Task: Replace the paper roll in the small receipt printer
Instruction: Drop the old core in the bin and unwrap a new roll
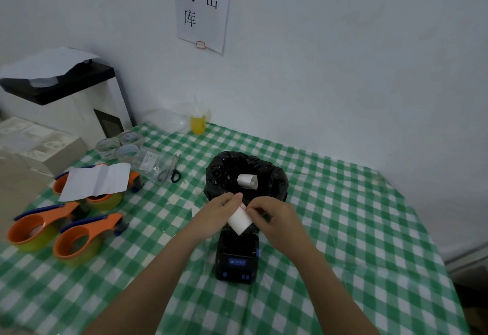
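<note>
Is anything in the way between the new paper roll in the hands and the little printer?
Nothing visible. Both hands, left hand and right hand, hold the paper roll just above the open black printer. The black-lined bin sits behind, not between.

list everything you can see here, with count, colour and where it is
receipt printer: 1, black with blue buttons, near centre of table
new paper roll: 1, white, held in both hands above the printer
bin: 1, black bag liner, behind the printer
old roll: 1, white, inside the bin
tape dispensers: 4, orange and blue, left side of table
folded paper: 1, white, lying on the far dispensers
clear tape rolls: 3, far left
scissors: 1, black handles, left of the bin
drink cup: 1, yellow, by the wall
tablecloth: 1, green and white check
wall notice: 1, white
left hand: 1, on the roll
right hand: 1, on the roll
</note>
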{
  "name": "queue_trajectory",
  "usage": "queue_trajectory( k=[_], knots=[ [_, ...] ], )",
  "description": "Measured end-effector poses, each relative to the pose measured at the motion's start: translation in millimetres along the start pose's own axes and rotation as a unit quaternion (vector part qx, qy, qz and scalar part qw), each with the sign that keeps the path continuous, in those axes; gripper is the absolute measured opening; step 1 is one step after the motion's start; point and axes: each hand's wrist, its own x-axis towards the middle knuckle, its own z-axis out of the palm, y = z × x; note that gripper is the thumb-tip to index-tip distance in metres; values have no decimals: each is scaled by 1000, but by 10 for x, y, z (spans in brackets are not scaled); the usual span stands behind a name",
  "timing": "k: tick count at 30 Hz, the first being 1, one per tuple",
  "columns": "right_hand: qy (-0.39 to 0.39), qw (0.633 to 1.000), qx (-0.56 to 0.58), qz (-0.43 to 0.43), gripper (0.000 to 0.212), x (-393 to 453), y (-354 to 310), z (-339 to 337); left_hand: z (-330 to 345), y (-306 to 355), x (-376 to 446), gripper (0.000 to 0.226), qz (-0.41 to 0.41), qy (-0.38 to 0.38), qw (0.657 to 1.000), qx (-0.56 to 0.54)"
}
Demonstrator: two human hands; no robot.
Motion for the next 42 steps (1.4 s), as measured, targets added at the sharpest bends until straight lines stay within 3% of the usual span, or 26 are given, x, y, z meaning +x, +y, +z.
queue_trajectory(
  k=[8,15,21,27,31,36,42],
  knots=[
    [25,998,43,38,8,-17,28,54,2,-3,16,39,6,2,1000,3],
    [48,971,170,161,14,-18,5,77,16,13,11,44,0,18,999,43],
    [43,975,146,160,7,5,-26,84,23,-11,25,45,0,16,998,58],
    [66,938,261,220,14,5,-40,76,14,1,25,57,12,22,997,67],
    [55,947,236,211,11,12,-55,91,8,-6,16,52,17,14,997,75],
    [70,912,311,257,15,43,-46,67,5,6,19,44,30,-2,997,76],
    [53,930,290,221,15,55,-35,23,-10,19,5,26,54,-7,997,48]
  ],
)
